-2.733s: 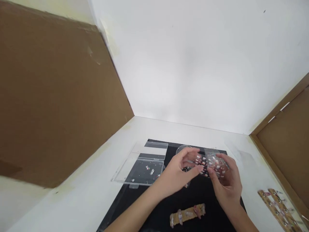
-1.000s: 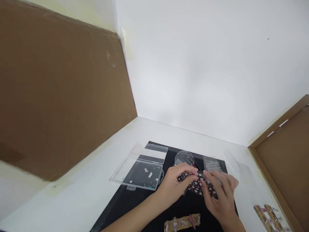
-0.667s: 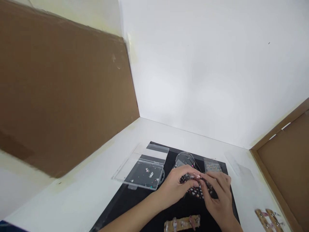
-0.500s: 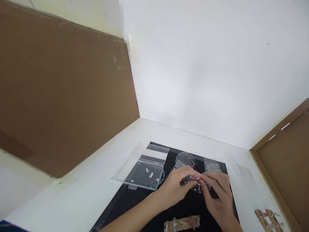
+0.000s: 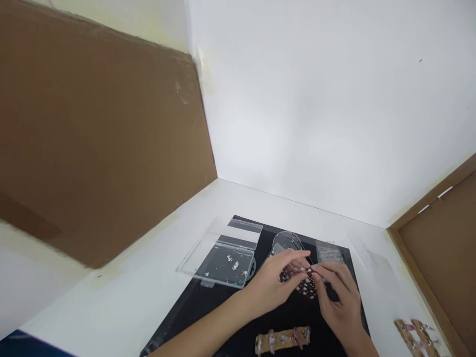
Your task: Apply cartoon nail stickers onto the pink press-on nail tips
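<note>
Two hands [image 5: 297, 290] hold one speckled piece [image 5: 300, 283]. One desk [image 5: 375, 263] carries one black mat [image 5: 208, 310]. On the mat are one open clear box [image 5: 225, 265], one round clear dish [image 5: 287, 242], one small clear packet [image 5: 329, 254] and one wooden stick [image 5: 282, 341]. Two more sticks [image 5: 412, 338] lie on the desk at right. Two cardboard panels stand by the desk: one left [image 5: 100, 134], one right [image 5: 435, 258].

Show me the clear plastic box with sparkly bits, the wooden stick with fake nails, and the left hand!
Clear plastic box [image 5: 225, 267]: head view, on its sparkly half.
Wooden stick [image 5: 282, 341]: head view, near its middle.
Left hand [image 5: 269, 286]: head view, on its back.
</note>
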Motion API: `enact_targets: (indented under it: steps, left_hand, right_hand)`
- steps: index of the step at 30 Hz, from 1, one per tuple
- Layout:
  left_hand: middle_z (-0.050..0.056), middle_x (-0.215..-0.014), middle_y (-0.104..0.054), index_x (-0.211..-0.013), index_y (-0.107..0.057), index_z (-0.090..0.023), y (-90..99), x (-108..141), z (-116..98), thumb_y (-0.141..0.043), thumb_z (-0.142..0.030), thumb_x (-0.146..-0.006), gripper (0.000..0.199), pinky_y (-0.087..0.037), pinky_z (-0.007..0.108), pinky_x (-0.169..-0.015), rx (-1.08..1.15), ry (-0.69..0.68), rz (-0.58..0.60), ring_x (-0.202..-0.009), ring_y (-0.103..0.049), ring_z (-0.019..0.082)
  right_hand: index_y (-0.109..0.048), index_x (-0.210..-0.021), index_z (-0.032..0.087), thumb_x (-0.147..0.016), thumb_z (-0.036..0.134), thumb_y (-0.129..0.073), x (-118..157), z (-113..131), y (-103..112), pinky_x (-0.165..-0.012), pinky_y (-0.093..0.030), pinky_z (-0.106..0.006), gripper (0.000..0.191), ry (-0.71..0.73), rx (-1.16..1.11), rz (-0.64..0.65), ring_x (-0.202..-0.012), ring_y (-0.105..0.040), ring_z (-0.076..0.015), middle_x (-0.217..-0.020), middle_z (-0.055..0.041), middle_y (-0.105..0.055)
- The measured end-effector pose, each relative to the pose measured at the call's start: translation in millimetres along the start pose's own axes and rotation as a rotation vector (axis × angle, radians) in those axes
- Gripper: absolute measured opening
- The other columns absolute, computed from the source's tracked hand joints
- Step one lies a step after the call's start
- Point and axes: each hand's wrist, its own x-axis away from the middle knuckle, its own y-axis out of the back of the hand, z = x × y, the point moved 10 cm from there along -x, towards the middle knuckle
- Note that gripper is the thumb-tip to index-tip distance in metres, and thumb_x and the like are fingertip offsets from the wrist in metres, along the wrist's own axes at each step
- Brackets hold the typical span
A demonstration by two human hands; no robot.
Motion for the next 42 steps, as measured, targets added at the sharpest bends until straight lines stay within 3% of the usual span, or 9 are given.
enact_targets:
  steps: [4, 7, 12, 15, 19, 23, 30, 36, 42]
  left_hand:
    - [0.012, -0.114, -0.083, -0.147, -0.065, -0.014, -4.5, 1, 23, -0.066, -0.024, -0.104, 0.045, -0.068, 0.024, -0.077, 0.120, 0.234, 0.011, -0.094, -0.083, 0.017]
    - [0.012, -0.116, -0.082, -0.145, -0.066, -0.014, -3.7, 1, 36, -0.065, -0.034, -0.101, 0.048, -0.069, 0.029, -0.081, 0.111, 0.330, 0.026, -0.096, -0.082, 0.019]
    - [0.015, -0.139, -0.073, -0.148, -0.064, -0.016, 31.8, -7, 53, -0.055, -0.047, -0.107, 0.052, -0.068, 0.038, -0.088, -0.115, 0.431, 0.006, -0.113, -0.075, 0.024]
    - [0.017, -0.134, -0.072, -0.149, -0.064, -0.011, 55.1, -12, 56, -0.054, -0.035, -0.109, 0.048, -0.060, 0.054, -0.105, -0.354, 0.450, 0.018, -0.119, -0.069, 0.031]
    - [0.018, -0.126, -0.075, -0.134, -0.075, -0.007, 51.6, -10, 57, -0.062, -0.018, -0.106, 0.033, -0.048, 0.067, -0.113, -0.616, 0.474, 0.165, -0.129, -0.062, 0.043]
    - [0.017, -0.123, -0.076, -0.125, -0.080, -0.011, 33.2, -2, 59, -0.079, -0.020, -0.099, 0.028, -0.049, 0.064, -0.111, -0.754, 0.512, 0.292, -0.129, -0.063, 0.044]
    - [0.017, -0.127, -0.076, -0.149, -0.067, -0.012, 32.7, 2, 68, -0.078, -0.010, -0.093, 0.057, -0.049, 0.060, -0.111, -0.735, 0.560, 0.278, -0.129, -0.063, 0.041]
    - [0.010, -0.101, -0.077, -0.114, -0.079, -0.015, 31.0, -4, 58, -0.064, -0.024, -0.101, 0.021, -0.056, 0.045, -0.096, -0.382, 0.530, 0.241, -0.101, -0.072, 0.029]
    - [0.008, -0.109, -0.078, -0.113, -0.079, -0.020, 7.5, -8, 28, -0.061, -0.050, -0.104, 0.037, -0.061, 0.032, -0.085, 0.088, 0.453, 0.249, -0.097, -0.076, 0.020]
  right_hand:
    - [-0.079, -0.125, 0.027, -0.108, 0.036, -0.069, 10, -30, -9, -0.082, -0.066, -0.036, 0.021, -0.219, -0.022, 0.016, -0.100, -0.079, -0.0235, -0.113, -0.0087, -0.080]
    - [-0.077, -0.117, 0.023, -0.110, 0.055, -0.065, 23, -58, -19, -0.067, -0.065, -0.034, 0.035, -0.400, -0.054, 0.048, -0.083, -0.079, -0.0230, -0.102, -0.0090, -0.081]
    - [-0.076, -0.103, 0.021, -0.106, 0.070, -0.060, 35, -113, 5, -0.070, -0.063, -0.036, 0.051, -0.588, 0.068, -0.010, -0.078, -0.076, -0.0237, -0.090, -0.0081, -0.078]
    - [-0.079, -0.108, 0.022, -0.103, 0.072, -0.058, 38, -142, 27, -0.078, -0.062, -0.042, 0.055, -0.606, 0.199, -0.024, -0.080, -0.072, -0.0247, -0.101, -0.0111, -0.078]
    - [-0.079, -0.114, 0.020, -0.106, 0.074, -0.046, 43, -157, 33, -0.092, -0.058, -0.055, 0.064, -0.561, 0.328, 0.010, -0.095, -0.071, -0.0326, -0.112, -0.0176, -0.075]
    - [-0.076, -0.128, 0.020, -0.109, 0.069, -0.045, 42, -133, 14, -0.106, -0.045, -0.068, 0.060, -0.428, 0.423, 0.037, -0.126, -0.062, -0.0436, -0.138, -0.0235, -0.068]
    - [-0.076, -0.131, 0.035, -0.116, 0.046, -0.051, 38, -56, -42, -0.106, -0.048, -0.047, 0.031, -0.097, 0.320, 0.232, -0.126, -0.068, -0.0281, -0.138, -0.0074, -0.075]
    - [-0.070, -0.141, 0.031, -0.114, 0.030, -0.056, 22, -31, -31, -0.098, -0.056, -0.044, 0.031, 0.048, 0.257, 0.178, -0.115, -0.074, -0.0248, -0.127, -0.0077, -0.078]
    - [-0.058, -0.162, 0.030, -0.105, 0.012, -0.066, 9, -5, -11, -0.098, -0.062, -0.040, 0.060, 0.135, 0.196, 0.093, -0.114, -0.077, -0.0236, -0.129, -0.0094, -0.078]
